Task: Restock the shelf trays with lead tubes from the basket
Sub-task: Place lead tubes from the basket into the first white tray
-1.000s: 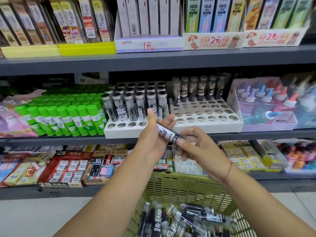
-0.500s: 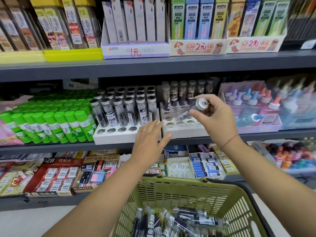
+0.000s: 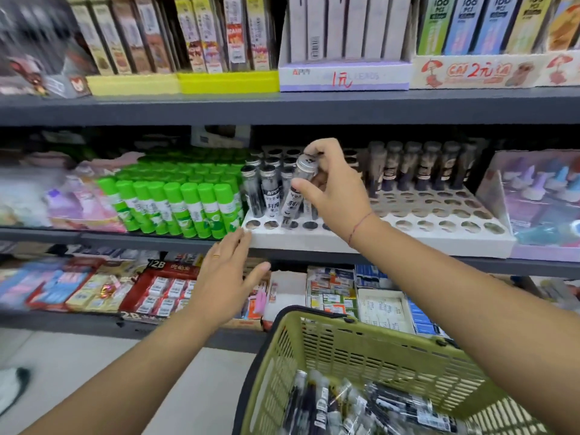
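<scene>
My right hand (image 3: pixel 333 189) pinches a clear lead tube (image 3: pixel 296 193) with a silver cap, its lower end set at a front-row hole of the left white tray (image 3: pixel 282 237). Several tubes stand in that tray's back rows. A second white tray (image 3: pixel 445 221) to the right has many bare holes and a row of tubes at its back. My left hand (image 3: pixel 224 281), fingers straight, hovers below the left tray's front corner and holds nothing. The green basket (image 3: pixel 361 350) at the lower right holds several lead tubes (image 3: pixel 361 406).
Green glue sticks (image 3: pixel 175 205) crowd the shelf left of the trays. A pink display box (image 3: pixel 539 202) stands right of them. Eraser boxes (image 3: pixel 163 290) fill the lower shelf, boxed leads (image 3: pixel 342 39) the upper shelf. A shoe (image 3: pixel 12 387) shows on the floor at left.
My right hand has carried the tube leftward from the right tray to the left tray's front row. My left hand has dropped slightly below the shelf edge. The view has shifted left.
</scene>
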### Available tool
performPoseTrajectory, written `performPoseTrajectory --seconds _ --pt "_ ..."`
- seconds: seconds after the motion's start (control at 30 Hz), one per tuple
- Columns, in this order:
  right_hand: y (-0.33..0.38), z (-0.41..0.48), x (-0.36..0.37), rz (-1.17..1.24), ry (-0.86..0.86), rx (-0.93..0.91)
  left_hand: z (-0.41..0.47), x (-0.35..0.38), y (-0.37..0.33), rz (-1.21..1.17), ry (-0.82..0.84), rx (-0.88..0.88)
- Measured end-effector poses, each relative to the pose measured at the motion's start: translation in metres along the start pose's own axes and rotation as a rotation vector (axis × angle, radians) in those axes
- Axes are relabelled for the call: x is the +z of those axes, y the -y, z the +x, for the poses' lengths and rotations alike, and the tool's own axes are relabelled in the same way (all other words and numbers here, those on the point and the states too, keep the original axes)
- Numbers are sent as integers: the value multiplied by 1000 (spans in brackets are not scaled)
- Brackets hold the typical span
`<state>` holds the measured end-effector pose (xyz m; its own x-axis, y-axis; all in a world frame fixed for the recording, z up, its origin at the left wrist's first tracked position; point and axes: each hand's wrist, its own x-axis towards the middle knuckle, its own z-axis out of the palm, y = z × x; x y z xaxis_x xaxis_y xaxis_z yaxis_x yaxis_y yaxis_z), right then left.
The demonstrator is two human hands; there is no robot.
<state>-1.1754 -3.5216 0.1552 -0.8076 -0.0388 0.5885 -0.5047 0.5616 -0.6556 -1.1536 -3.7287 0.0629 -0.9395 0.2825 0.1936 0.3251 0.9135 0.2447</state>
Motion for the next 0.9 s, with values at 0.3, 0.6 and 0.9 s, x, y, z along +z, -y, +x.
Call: performPoseTrajectory --seconds 0.3,0.6,0.9 --pt "4 32 60 -109 82 1 4 8 19 -95 27 5" --pt "14 50 63 -281 158 -100 9 9 25 -104 51 21" --pt "6 48 60 -330 198 -64 9 12 25 -106 69 15"
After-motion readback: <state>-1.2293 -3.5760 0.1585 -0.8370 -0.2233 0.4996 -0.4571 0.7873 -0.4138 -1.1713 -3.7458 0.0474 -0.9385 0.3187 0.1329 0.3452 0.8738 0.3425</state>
